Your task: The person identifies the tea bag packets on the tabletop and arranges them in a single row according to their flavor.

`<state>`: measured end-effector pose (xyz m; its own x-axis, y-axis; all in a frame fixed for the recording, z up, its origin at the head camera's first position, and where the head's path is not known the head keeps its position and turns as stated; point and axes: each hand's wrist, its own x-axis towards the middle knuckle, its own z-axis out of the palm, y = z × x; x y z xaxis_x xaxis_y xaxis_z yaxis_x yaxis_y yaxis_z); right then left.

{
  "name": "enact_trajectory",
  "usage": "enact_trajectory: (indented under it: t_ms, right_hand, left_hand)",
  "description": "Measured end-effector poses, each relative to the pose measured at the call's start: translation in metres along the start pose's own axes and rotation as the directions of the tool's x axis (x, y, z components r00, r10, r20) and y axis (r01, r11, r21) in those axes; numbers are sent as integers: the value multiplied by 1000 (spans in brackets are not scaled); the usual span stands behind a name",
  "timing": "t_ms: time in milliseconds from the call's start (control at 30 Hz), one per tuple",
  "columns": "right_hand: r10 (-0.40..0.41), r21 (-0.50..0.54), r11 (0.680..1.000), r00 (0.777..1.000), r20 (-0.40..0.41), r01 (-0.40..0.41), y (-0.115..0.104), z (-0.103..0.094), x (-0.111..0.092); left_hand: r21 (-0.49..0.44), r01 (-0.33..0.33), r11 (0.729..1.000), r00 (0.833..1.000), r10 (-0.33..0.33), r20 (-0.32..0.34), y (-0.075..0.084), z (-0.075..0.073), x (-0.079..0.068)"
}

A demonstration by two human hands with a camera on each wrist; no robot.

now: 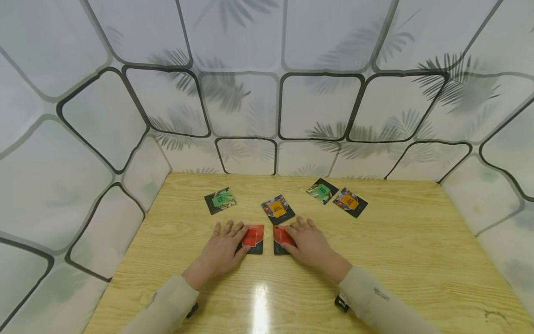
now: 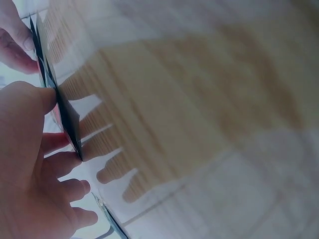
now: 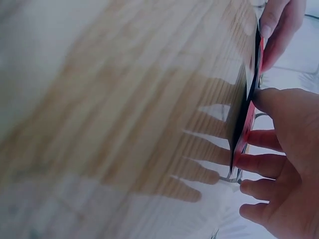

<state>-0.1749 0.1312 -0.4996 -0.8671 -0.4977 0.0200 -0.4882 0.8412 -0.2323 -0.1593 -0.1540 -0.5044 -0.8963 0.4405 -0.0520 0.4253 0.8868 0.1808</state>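
Both hands lie over two red-and-black cards in the middle of the table. My left hand point(image 1: 223, 248) rests on the left red card point(image 1: 252, 239), fingers spread and thumb across its near part. Opposite it, my right hand point(image 1: 310, 243) touches the right red card point(image 1: 281, 239) with its thumb and fingers, covering the card's right side. A narrow strip of table separates the two cards. In the left wrist view, the left card point(image 2: 70, 122) shows edge-on beside the thumb. Just beyond the hands lies a card with an orange panel point(image 1: 277, 209).
A card with a green panel point(image 1: 220, 200) lies at the back left. At the back right, another green-panelled card point(image 1: 322, 190) sits beside a second orange-panelled card point(image 1: 350, 202). The glossy wooden table point(image 1: 396, 250) meets patterned walls point(image 1: 317, 106) at the back and sides.
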Motion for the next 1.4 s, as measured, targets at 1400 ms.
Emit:
enact_trajectory:
  t_ms: [1400]
  right_hand:
    - [10, -86, 996, 1000, -6, -10, -14, 3, 8]
  left_hand:
    - [-22, 16, 1000, 1000, -16, 27, 2, -2, -1]
